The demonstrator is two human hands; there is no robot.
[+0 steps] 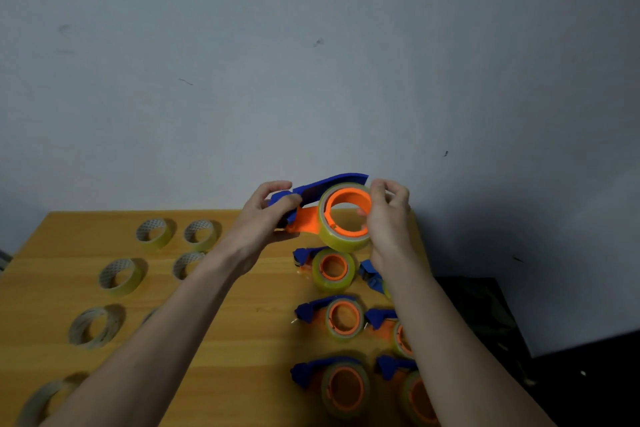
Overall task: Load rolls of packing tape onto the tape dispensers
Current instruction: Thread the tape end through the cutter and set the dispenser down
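I hold a blue and orange tape dispenser [311, 196] in the air above the far edge of the table. My left hand [273, 215] grips its blue handle end. A yellowish clear tape roll [341, 243] sits around the dispenser's orange hub. My right hand [388, 215] holds that roll at its right side, fingers curled over the rim and thumb inside the hub. Several loose tape rolls, such as one at the back left [154, 232], lie on the left half of the table.
The wooden table [256, 291] stands against a grey wall. Several dispensers with rolls on them lie in two columns on the right, the nearest below my hands [332, 267]. A dark object [485, 315] sits beyond the table's right edge.
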